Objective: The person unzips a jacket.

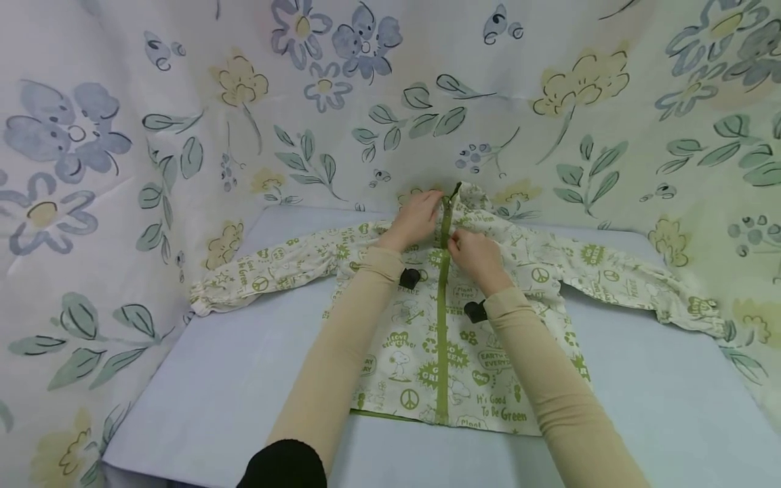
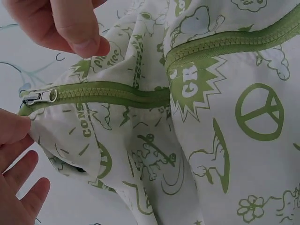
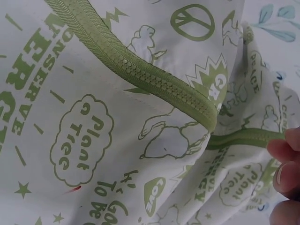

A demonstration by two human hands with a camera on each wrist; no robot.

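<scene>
One jacket (image 1: pixel 451 339) with "LOVE" lettering (image 3: pixel 154 196)

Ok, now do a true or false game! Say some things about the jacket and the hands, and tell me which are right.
1. The green zipper runs down the front of the jacket. True.
2. The jacket lies on a dark brown table. False: the table is pale.
3. The metal zip pull is near the top of the jacket. True.
4. Both hands are at the ends of the sleeves. False: the left hand is up by the collar, and the right hand is beside the zipper.
5. The curtain behind has flowers and leaves on it. True.
6. The jacket's printed pictures are red. False: they are green.
</scene>
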